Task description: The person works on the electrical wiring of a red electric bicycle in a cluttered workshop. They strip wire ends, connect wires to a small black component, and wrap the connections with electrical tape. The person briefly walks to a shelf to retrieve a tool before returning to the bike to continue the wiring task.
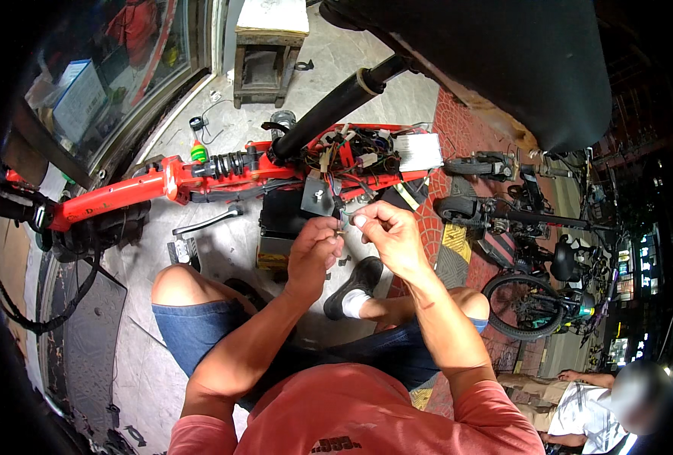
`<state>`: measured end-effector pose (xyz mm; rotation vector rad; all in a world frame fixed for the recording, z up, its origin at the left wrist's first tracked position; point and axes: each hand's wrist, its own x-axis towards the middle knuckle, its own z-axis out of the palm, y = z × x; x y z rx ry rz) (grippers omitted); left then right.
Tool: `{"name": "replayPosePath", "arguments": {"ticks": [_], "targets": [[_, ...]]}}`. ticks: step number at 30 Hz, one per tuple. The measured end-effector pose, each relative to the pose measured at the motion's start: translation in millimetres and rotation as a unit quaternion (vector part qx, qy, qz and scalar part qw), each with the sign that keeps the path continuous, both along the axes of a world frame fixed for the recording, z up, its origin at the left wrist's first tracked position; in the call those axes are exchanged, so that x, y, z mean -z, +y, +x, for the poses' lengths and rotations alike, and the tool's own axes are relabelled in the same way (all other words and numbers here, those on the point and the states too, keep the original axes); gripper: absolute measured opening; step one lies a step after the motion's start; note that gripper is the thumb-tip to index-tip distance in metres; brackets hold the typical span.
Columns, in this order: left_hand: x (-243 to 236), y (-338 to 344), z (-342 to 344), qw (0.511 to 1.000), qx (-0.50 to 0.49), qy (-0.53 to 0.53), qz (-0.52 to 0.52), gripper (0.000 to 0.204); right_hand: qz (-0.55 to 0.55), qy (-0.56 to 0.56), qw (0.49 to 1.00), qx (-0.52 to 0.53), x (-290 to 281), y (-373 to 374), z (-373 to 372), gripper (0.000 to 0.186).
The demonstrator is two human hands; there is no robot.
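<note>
My left hand (313, 252) and my right hand (391, 235) meet just short of a red electric bike frame (116, 199). Both are closed in a pinch on thin wires (345, 218), whose ends are too small to make out. Behind my fingertips, a tangle of wires and connectors (359, 155) spills from the opened frame. A grey metal box (317, 197) sits beside that tangle, close to my left hand. Under it is a black box-shaped block (279, 216). The bike's black seat post (329, 114) slants up to a large dark saddle (518, 61).
A crank arm with a pedal (207, 220) lies on the tiled floor at left. A wooden stool (268, 61) stands at the back, near a glass door. Several bikes and scooters (522, 303) are parked at right. Another person (579, 409) is at lower right.
</note>
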<state>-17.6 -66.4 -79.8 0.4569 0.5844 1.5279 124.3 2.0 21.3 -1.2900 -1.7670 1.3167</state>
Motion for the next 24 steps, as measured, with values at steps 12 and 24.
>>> {"name": "replayPosePath", "arguments": {"ticks": [12,24], "targets": [[-18,0,0,0.999,0.007,0.017,-0.032,0.017,-0.034,0.116,0.992,0.045,22,-15,-2,0.012],[-19,11,-3,0.996,-0.034,0.014,-0.077,0.008,0.022,0.068,0.997,0.04,21,-26,-12,0.015]]}}
